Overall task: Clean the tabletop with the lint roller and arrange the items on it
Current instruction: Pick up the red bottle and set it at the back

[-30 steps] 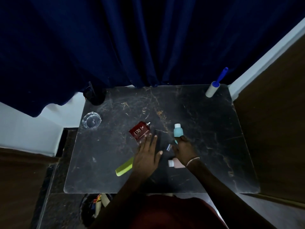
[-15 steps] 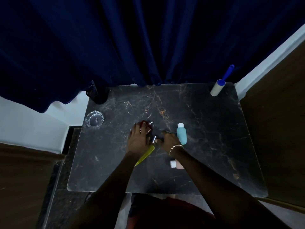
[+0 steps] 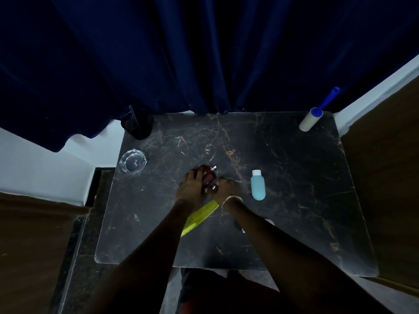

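Note:
On the black marble tabletop [image 3: 294, 200], my left hand [image 3: 189, 189] grips a dark red perfume bottle [image 3: 207, 174] near the middle. My right hand [image 3: 223, 188] pinches a small silver cap [image 3: 213, 188] right beside that bottle. A light blue bottle with a white cap [image 3: 257, 184] lies flat just right of my hands. A yellow-green comb [image 3: 199, 217] lies between my forearms. A pale pink bottle [image 3: 269, 222] is mostly hidden under my right forearm. The lint roller [image 3: 311, 120], white with a blue handle, rests at the far right corner.
A clear glass ashtray [image 3: 133, 161] sits at the left edge, with a black cup [image 3: 137, 123] behind it at the far left corner. A dark blue curtain [image 3: 204, 53] hangs along the back. Wooden panels flank the table on both sides.
My left hand has reached forward from the comb onto the red perfume bottle. My right hand has left the blue bottle and picked up the silver cap, bringing it to the perfume bottle.

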Tool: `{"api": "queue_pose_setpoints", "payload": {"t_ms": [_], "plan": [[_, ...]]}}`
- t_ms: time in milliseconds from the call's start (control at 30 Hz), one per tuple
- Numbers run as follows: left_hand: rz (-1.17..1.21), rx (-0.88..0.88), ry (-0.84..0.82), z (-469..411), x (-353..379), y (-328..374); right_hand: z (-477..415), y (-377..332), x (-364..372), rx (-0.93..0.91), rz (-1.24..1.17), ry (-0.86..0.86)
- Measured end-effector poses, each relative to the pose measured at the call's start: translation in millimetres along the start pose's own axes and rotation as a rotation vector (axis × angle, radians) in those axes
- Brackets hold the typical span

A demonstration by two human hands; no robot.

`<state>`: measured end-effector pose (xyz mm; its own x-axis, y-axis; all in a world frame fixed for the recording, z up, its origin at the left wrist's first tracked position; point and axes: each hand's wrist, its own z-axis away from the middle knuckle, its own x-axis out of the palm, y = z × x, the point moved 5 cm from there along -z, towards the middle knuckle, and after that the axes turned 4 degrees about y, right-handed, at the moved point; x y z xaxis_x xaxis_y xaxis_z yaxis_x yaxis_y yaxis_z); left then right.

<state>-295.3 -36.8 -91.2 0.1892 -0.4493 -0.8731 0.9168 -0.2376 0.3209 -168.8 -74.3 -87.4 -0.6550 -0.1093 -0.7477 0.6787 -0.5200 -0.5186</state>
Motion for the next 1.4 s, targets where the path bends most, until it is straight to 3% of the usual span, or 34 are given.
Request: {"api": "queue_pose_setpoints", "payload": {"t_ms": [267, 533, 767, 1000, 1300, 1400], "plan": [[0.046, -0.029, -0.054, -8.5, -3.3, -3.1, -5.1, -1.4, 13.4, 0.094, -0.030, -0.013], [0.157, -0.064, 0.022, -10.5, -13.6, -11.1, -4.1, 7.7, 2.6, 0.108, -0.102, 0.046], [0.616, -0.169, 0.146, 27.4, -18.2, -20.5, 13.5, 31.3, -36.0, 0.189, -0.734, 0.035], [1.057, -0.151, 0.097, 95.3, -24.3, 2.8, 54.7, 24.4, -107.1, -0.047, -0.877, 0.027], [1.107, -0.044, 0.029, 156.8, -48.1, 47.6, 102.0, 5.1, -159.6, -0.378, -0.665, -0.100], [1.104, -0.005, 0.042, 166.0, -56.7, 59.2, 106.1, 3.5, -171.0, -0.403, -0.696, -0.126]]}}
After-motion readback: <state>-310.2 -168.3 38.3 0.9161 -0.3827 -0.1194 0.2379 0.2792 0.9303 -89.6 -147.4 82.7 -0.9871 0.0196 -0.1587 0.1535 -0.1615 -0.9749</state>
